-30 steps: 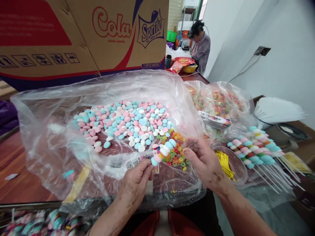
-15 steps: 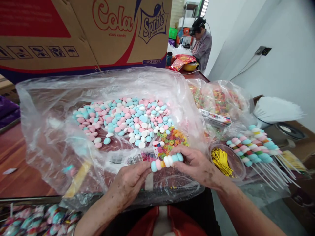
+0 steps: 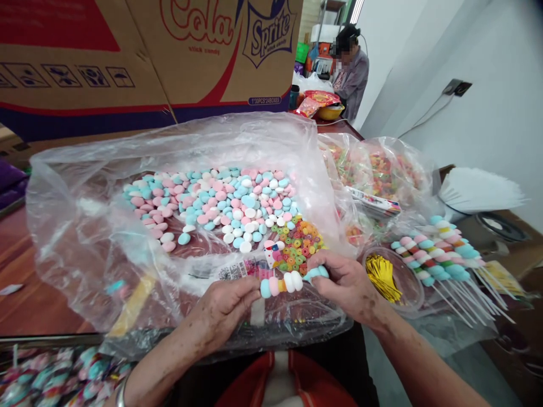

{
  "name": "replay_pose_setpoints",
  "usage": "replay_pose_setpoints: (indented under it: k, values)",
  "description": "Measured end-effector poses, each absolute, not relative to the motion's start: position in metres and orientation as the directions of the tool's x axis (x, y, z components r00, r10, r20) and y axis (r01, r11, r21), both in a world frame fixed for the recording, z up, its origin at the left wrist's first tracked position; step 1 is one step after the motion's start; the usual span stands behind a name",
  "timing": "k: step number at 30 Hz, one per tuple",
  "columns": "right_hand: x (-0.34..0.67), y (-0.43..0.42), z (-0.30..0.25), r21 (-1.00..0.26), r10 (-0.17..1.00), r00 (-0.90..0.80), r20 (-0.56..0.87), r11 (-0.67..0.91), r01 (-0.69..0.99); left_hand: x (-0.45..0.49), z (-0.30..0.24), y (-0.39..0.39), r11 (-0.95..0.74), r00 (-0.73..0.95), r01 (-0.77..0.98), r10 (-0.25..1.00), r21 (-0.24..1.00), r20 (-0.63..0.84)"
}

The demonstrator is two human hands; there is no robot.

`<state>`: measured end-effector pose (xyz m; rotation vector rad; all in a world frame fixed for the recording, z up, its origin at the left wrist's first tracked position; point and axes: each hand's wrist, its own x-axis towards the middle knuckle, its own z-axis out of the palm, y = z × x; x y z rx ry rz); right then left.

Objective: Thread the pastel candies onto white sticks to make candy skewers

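My left hand [image 3: 232, 302] pinches the left end of a marshmallow skewer [image 3: 282, 286], held level above the plastic sheet. Blue, pink, yellow-orange and white pieces sit along it. At its right end my right hand [image 3: 341, 282] has thumb and fingers closed on blue marshmallows [image 3: 317, 273], with a small gap between these and the white ones. The stick itself is mostly hidden. Just beyond my hands lie loose pink, blue and white marshmallows [image 3: 220, 200] in a wide pile, and ring gummies [image 3: 299, 243] in several colours.
Clear plastic sheeting [image 3: 85, 226] covers much of the table. To the right are a tub of gold twist ties [image 3: 382, 277], finished marshmallow skewers [image 3: 441, 249] and bagged gummies [image 3: 382, 169]. A large carton [image 3: 144, 62] stands behind. Wrapped candies [image 3: 63, 376] lie lower left. Another person [image 3: 352, 73] works farther back.
My right hand has shifted slightly right with the blue marshmallows, and a gap has opened between them and the white ones. My left hand stays nearly in place.
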<state>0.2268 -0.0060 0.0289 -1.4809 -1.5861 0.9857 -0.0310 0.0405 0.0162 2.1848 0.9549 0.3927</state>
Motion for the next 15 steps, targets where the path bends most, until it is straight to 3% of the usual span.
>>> replay_pose_setpoints:
  k: [6,10,12,15]
  values:
    - [0.229,-0.003,0.023,-0.909,0.999,-0.040,-0.023,-0.004,0.416,-0.043,0.011,0.043,-0.469,0.687,0.537,0.726,0.701,-0.041]
    - [0.238,0.002,0.023,-0.910,0.994,0.067,0.090,0.054,0.410,-0.059,0.007,0.047,-0.424,0.634,0.592,0.770,0.685,-0.071]
    - [0.239,0.011,0.027,-0.873,0.980,0.104,0.172,0.102,0.478,-0.066,0.005,0.049,-0.399,0.599,0.608,0.798,0.687,-0.067]
    - [0.232,0.033,0.036,-0.742,0.965,0.023,0.262,0.186,0.644,-0.070,0.005,0.049,-0.386,0.564,0.614,0.825,0.689,-0.041]
